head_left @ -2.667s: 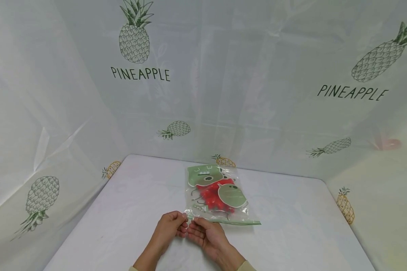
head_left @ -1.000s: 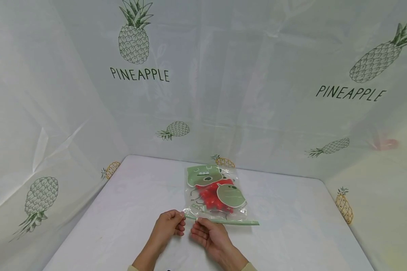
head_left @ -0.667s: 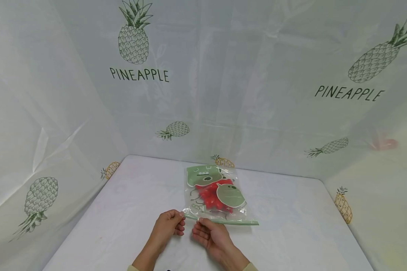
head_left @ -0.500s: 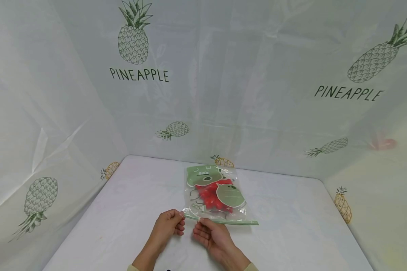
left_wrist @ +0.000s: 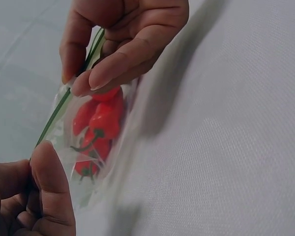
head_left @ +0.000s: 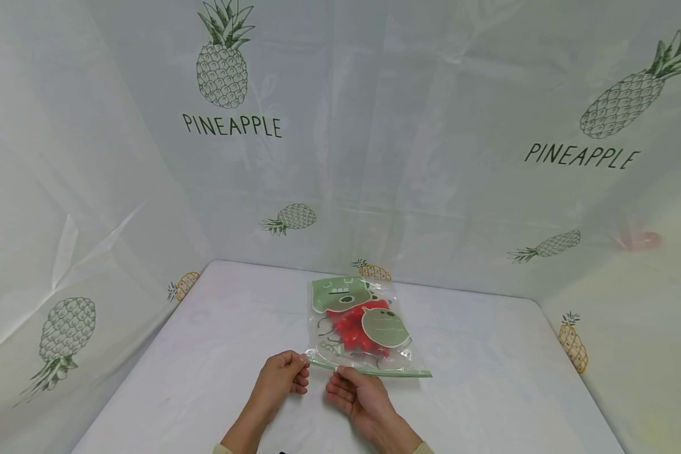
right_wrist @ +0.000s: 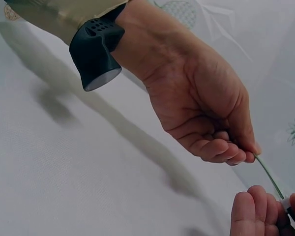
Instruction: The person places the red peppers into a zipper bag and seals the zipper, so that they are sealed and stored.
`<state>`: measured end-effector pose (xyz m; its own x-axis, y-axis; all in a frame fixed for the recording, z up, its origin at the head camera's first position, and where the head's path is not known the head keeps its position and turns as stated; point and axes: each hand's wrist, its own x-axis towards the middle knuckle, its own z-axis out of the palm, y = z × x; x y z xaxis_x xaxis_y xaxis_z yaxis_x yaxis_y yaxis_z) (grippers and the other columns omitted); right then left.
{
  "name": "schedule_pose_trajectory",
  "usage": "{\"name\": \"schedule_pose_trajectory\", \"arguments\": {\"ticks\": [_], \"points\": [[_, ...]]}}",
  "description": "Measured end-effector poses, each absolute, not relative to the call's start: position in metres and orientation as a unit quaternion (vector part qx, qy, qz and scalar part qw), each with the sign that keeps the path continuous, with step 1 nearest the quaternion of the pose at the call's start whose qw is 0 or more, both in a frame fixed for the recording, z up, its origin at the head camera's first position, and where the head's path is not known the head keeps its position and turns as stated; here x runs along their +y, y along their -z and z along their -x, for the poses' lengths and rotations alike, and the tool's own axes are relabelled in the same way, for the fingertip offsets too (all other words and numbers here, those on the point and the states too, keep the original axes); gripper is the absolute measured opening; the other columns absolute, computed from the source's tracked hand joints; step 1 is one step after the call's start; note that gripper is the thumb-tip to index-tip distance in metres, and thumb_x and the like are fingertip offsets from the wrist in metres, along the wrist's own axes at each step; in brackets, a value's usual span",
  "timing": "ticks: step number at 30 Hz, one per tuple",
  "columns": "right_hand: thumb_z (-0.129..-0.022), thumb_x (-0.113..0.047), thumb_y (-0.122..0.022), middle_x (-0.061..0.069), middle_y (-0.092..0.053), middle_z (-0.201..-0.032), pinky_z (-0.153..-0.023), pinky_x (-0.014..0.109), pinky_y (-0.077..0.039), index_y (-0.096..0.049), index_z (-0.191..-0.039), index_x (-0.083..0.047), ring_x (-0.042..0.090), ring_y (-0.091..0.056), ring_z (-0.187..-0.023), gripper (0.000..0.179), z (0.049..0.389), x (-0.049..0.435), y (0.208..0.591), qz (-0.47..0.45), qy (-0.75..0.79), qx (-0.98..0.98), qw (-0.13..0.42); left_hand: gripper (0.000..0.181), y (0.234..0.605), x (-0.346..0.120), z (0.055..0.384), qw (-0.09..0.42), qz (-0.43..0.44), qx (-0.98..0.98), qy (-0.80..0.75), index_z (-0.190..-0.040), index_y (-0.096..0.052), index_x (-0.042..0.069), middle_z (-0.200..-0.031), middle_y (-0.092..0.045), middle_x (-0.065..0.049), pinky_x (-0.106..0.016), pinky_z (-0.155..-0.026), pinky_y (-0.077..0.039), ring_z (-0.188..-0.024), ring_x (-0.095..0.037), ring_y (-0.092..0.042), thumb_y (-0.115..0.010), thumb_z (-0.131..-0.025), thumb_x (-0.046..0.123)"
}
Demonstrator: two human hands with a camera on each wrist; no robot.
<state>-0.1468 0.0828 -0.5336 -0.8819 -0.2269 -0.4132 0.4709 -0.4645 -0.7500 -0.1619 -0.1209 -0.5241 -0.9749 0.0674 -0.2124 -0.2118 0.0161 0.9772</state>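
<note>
A clear zip bag (head_left: 400, 359) with green and white animal prints lies on the table, its green zip strip (head_left: 397, 373) toward me. Red peppers with green stems (left_wrist: 103, 120) show through the plastic. My left hand (head_left: 280, 377) pinches the strip's left end between thumb and forefinger. A short way to the right, my right hand (head_left: 360, 397) pinches the small white slider (right_wrist: 285, 202) on the strip, its other fingers loosely bent. In the left wrist view, the strip runs as a green line between both hands.
The white table (head_left: 477, 372) spreads around the bag. Pale curtains printed with pineapples (head_left: 221, 75) enclose it at the back and both sides. A dark wrist-worn device (right_wrist: 96, 54) sits on the left wrist beside a tan sleeve (right_wrist: 64, 14).
My right hand has slid rightward along the zip strip with the slider, widening the gap to my left hand. The left hand keeps its pinch on the strip's end and the bag stays nearly in place.
</note>
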Motion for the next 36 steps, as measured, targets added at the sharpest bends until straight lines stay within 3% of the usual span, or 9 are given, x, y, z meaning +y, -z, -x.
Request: {"name": "schedule_pose_trajectory", "arguments": {"ticks": [36], "points": [[-0.103,-0.017,-0.067,0.008,-0.078,-0.094,-0.094,0.04,-0.065,-0.071,-0.107,0.0,0.018,-0.078,-0.089,0.018,0.144,0.1,0.54,-0.142,0.849,0.465,0.206,0.027,0.529,-0.125,0.161,0.076,0.079,0.71,-0.696,-0.098,-0.065,-0.007,-0.085,-0.065,-0.007,-0.027,-0.061,-0.063,-0.071,-0.015,-0.064,-0.059,-0.109,0.017]]}}
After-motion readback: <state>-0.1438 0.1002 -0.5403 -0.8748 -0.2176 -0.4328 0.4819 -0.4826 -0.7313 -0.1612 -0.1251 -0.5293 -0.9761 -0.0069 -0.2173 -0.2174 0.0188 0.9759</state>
